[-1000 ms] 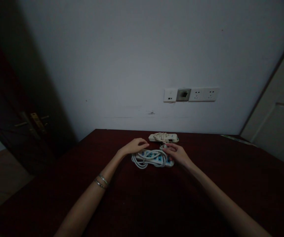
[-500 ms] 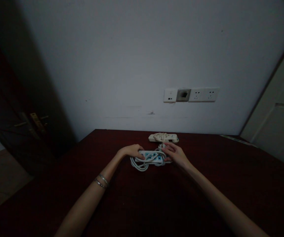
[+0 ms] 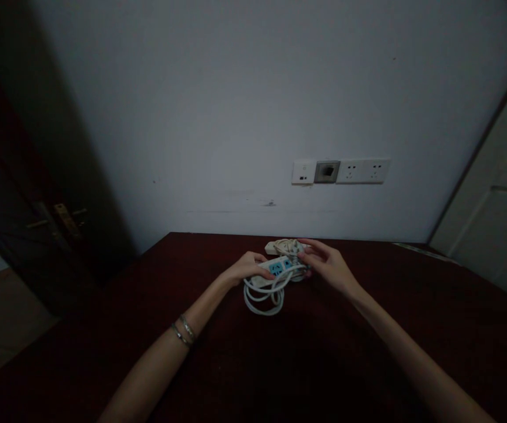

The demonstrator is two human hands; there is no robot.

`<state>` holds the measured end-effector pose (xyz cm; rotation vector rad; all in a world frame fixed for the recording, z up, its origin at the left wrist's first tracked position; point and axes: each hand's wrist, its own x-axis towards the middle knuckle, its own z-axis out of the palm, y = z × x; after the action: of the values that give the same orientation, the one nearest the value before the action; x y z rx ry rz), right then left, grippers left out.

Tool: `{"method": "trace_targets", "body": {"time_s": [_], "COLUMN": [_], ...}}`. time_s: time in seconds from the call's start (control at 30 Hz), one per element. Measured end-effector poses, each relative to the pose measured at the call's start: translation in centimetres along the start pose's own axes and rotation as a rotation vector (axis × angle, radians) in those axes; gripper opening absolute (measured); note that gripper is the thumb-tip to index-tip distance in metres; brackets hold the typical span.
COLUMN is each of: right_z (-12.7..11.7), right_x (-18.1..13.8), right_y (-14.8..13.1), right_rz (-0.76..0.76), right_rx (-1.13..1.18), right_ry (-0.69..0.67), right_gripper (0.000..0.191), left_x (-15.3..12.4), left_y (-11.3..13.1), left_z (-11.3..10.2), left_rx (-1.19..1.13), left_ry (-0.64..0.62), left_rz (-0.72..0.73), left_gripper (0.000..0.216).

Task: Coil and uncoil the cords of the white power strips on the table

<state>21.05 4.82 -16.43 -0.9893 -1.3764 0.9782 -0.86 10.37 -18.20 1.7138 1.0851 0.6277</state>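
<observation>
A white power strip with blue sockets is held between my two hands, tilted with its right end higher. Its white cord is looped around it and hangs in coils below. My left hand grips the left end, thumb on the front face. At the right end my right hand closes its fingers around the strip and bundled cord; its plug seems to be near those fingertips. Just behind lies a second, cream power strip with its cord wound round it, partly hidden by the held one and my right hand.
The dark red tabletop reaches back to a pale wall. Wall sockets and switches are mounted above the table. A dark door stands at the left, a pale door at the right.
Both hands have lifted the power strip off the table and tilted it, shifting it slightly right. The cord loops now hang lower, and the strip covers part of the cream one.
</observation>
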Motion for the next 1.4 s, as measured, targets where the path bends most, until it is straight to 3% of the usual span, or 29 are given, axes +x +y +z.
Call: {"method": "trace_targets", "body": {"time_s": [0.1,0.27,0.5,0.73,1.03,1.3,1.4], "right_z": [-0.2,-0.4,-1.0,-1.0,-1.3,-1.4,-1.4], "right_x": [0.4,1.7,2.5,2.5,2.1,1.7,1.6], "right_y": [-1.0,-3.0,-3.2,-2.5,-3.2,-3.1,-3.0], "right_rz": [-0.087,-0.127,-0.149,-0.447,-0.633,-0.528,-0.569], "right_rx": [-0.076,-0.159,-0.211,-0.652,-0.807,-0.787,-0.793], "right_ry": [-0.002,-0.046,-0.353,-0.215,-0.243,-0.241,-0.265], "right_gripper": [0.046,0.050,0.072,0.056,0.042,0.034,0.030], "left_x": [-0.2,-0.6,-0.4,0.0,-0.3,0.8,0.9], "left_y": [0.8,1.6,1.4,1.1,1.4,0.2,-0.2], "left_z": [0.7,1.2,0.7,0.5,0.3,0.0,0.0], "left_rx": [-0.169,-0.406,-0.505,-0.551,-0.588,-0.673,-0.704], "left_ry": [0.090,0.053,0.051,0.047,0.031,0.016,-0.007], "left_rz": [-0.047,-0.094,-0.114,-0.132,-0.155,-0.269,-0.291], "left_gripper": [0.038,0.024,0.020,0.026,0.030,0.021,0.021]}}
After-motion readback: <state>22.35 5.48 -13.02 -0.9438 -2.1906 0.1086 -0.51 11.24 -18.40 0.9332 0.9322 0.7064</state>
